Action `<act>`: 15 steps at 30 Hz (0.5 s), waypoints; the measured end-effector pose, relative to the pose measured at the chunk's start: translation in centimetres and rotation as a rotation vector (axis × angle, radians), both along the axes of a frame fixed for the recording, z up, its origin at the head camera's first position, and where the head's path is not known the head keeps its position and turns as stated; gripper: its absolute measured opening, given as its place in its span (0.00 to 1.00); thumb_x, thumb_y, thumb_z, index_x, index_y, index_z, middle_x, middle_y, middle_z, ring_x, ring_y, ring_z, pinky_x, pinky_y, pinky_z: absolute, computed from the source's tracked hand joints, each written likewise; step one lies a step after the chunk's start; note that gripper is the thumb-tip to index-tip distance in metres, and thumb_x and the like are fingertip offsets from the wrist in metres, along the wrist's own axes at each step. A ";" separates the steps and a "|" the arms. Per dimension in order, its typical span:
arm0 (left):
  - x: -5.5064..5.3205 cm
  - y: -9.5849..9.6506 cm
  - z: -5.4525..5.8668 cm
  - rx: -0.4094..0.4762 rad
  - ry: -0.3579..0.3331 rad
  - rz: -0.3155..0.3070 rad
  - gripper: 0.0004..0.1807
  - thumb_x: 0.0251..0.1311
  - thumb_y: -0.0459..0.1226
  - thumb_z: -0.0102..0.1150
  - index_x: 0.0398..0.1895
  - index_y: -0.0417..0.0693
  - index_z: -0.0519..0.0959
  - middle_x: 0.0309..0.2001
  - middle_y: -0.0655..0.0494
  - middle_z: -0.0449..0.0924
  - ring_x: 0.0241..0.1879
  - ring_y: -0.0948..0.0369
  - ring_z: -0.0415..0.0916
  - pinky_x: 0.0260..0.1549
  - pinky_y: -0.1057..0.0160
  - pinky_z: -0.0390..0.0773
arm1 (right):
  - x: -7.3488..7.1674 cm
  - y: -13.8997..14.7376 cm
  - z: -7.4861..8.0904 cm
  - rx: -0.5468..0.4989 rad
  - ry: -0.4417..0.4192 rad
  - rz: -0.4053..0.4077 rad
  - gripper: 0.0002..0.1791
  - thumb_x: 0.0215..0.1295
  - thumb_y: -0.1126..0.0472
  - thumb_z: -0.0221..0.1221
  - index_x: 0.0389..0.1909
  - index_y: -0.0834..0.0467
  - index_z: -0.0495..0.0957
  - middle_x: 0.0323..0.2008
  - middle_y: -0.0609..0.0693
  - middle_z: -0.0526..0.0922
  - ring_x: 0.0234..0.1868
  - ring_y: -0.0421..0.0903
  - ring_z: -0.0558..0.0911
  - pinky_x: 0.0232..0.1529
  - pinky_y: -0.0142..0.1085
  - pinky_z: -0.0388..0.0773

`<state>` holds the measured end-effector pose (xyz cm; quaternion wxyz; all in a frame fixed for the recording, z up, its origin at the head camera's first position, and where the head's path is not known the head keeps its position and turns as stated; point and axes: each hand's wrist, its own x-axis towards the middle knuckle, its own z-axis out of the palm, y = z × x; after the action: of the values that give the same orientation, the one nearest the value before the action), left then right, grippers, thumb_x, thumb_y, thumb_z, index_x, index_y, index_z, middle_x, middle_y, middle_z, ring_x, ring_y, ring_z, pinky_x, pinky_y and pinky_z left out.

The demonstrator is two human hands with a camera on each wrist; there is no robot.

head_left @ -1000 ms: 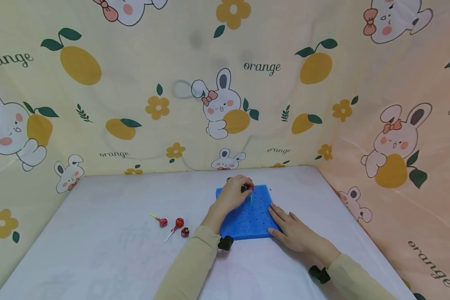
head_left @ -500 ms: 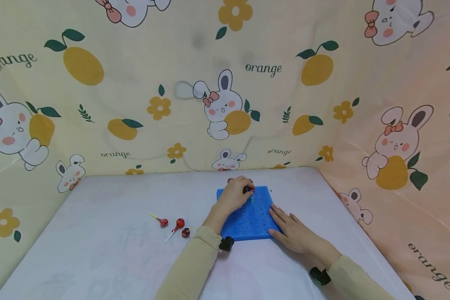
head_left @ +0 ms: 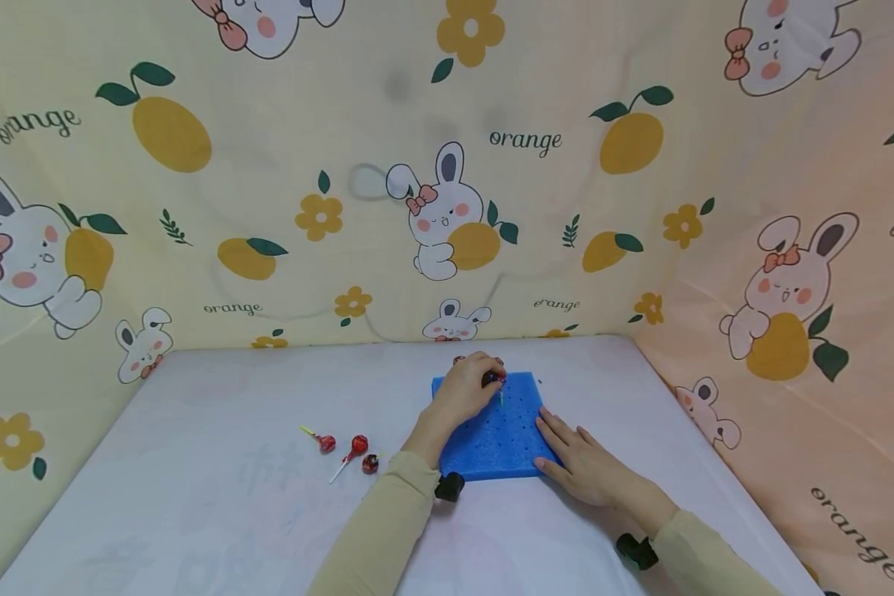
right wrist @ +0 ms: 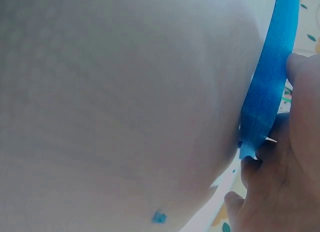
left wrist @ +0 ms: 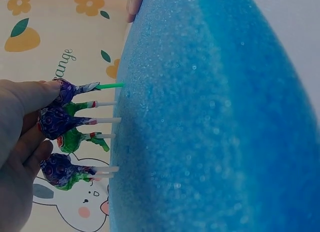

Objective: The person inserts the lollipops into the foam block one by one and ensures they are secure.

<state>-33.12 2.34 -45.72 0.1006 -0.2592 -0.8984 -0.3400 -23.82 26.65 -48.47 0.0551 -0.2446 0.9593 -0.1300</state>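
My left hand (head_left: 468, 386) is over the far part of a blue foam board (head_left: 495, 443) dotted with small holes. In the left wrist view its thumb and fingers pinch the purple-wrapped head of a lollipop (left wrist: 66, 93). That lollipop's green stick points down, its tip right at the foam surface. Several more lollipops stand with white sticks in the board close by, including a purple one (left wrist: 56, 123) and a green one (left wrist: 71, 140). My right hand (head_left: 584, 459) rests along the board's right edge, fingers extended, thumb at the near corner.
Left of the board, three lollipops lie loose on the white-covered table (head_left: 194, 463): a red one with a yellow stick (head_left: 327, 444), a red one with a white stick (head_left: 358, 446) and a dark red one (head_left: 370, 464). A patterned cloth backdrop (head_left: 372, 248) rises behind.
The head view has shifted slightly, so everything sits a little lower in it. Both hands keep their places at the board, the left one with the same lollipop.
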 end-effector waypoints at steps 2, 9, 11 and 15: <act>0.0 -0.1 0.0 -0.001 0.001 -0.001 0.11 0.70 0.36 0.65 0.53 0.49 0.86 0.54 0.55 0.83 0.59 0.58 0.80 0.61 0.60 0.79 | 0.0 0.0 -0.1 0.004 0.000 -0.002 0.42 0.81 0.40 0.49 0.81 0.66 0.53 0.82 0.64 0.49 0.80 0.66 0.55 0.75 0.69 0.51; 0.1 -0.2 -0.1 0.006 -0.002 -0.003 0.13 0.72 0.36 0.64 0.56 0.48 0.86 0.57 0.54 0.82 0.59 0.58 0.80 0.60 0.62 0.80 | -0.2 0.2 -0.5 0.009 -0.004 -0.003 0.43 0.81 0.38 0.48 0.81 0.65 0.52 0.82 0.62 0.49 0.80 0.66 0.55 0.75 0.69 0.51; 0.1 -0.3 0.0 0.009 -0.002 -0.002 0.13 0.72 0.36 0.63 0.56 0.48 0.86 0.58 0.54 0.82 0.59 0.58 0.80 0.60 0.62 0.80 | -0.3 0.3 -0.6 0.009 -0.006 -0.005 0.44 0.80 0.38 0.47 0.81 0.64 0.52 0.82 0.62 0.48 0.80 0.66 0.55 0.75 0.69 0.50; 0.1 -0.3 0.2 0.019 -0.001 0.002 0.13 0.73 0.36 0.63 0.57 0.49 0.85 0.59 0.54 0.81 0.60 0.58 0.80 0.61 0.60 0.79 | -0.4 0.4 -0.7 0.017 -0.004 -0.009 0.44 0.80 0.37 0.47 0.82 0.64 0.52 0.83 0.62 0.48 0.80 0.66 0.55 0.75 0.68 0.50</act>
<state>-33.04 2.00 -45.56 0.1028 -0.2571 -0.8955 -0.3484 -24.25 27.04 -49.22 0.0583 -0.2394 0.9614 -0.1223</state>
